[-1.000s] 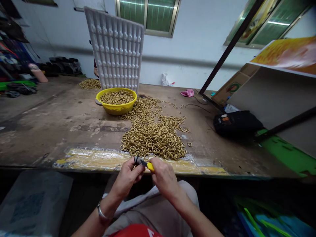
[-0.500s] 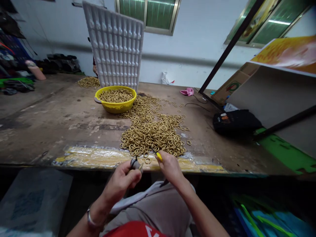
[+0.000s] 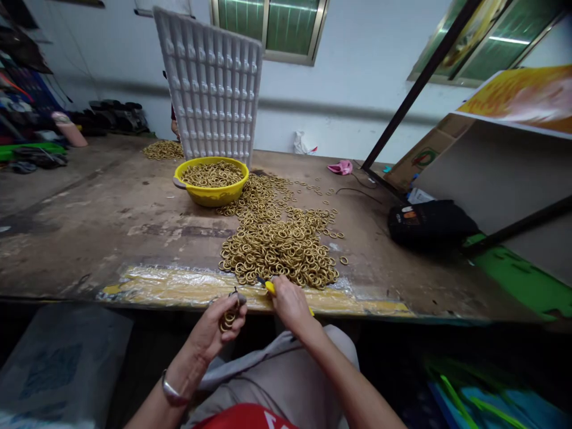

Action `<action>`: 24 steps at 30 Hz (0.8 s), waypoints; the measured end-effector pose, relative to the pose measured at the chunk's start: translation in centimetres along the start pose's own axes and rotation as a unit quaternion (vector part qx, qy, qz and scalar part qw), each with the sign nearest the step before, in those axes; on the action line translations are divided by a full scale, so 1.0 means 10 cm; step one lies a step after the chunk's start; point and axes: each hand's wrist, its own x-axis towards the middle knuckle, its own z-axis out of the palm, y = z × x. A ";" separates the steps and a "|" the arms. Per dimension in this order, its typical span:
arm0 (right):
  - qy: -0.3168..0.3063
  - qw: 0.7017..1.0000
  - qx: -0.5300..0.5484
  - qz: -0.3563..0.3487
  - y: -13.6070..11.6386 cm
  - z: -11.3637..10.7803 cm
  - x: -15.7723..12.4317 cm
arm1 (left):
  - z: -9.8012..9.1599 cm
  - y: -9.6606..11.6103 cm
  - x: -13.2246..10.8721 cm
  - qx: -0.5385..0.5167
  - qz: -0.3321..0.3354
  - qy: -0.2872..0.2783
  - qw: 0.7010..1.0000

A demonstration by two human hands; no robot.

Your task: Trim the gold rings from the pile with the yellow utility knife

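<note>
Scuffed tabletop (image 3: 111, 208) is carrying a heap of gold-coloured rings (image 3: 277, 253) at 12 o'clock. The left hand (image 3: 212, 328) is grasping several loose rings (image 3: 227, 321); the right hand (image 3: 291, 302) is gripping a yellow-handled tool (image 3: 270, 287). At 2 o'clock, a black bag (image 3: 431, 225) is bearing unreadably small lettering.

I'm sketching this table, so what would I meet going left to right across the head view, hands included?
Pink bottle → left hand with gold rings → right hand with yellow-handled tool → crumpled pink thing → black bag.
</note>
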 end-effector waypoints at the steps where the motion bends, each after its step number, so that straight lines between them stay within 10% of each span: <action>1: -0.003 1.000 0.005 0.000 0.00 0.00 0.01 | -0.01 -0.02 0.03 0.011 0.001 0.002 1.000; 11: 0.038 0.935 0.332 -0.115 -0.07 -0.16 -0.13 | 0.13 -0.04 0.11 0.128 0.020 -0.043 0.991; 24: 0.118 0.913 0.363 -0.146 -0.16 -0.34 -0.32 | 0.30 0.07 -0.07 0.082 0.061 -0.057 0.993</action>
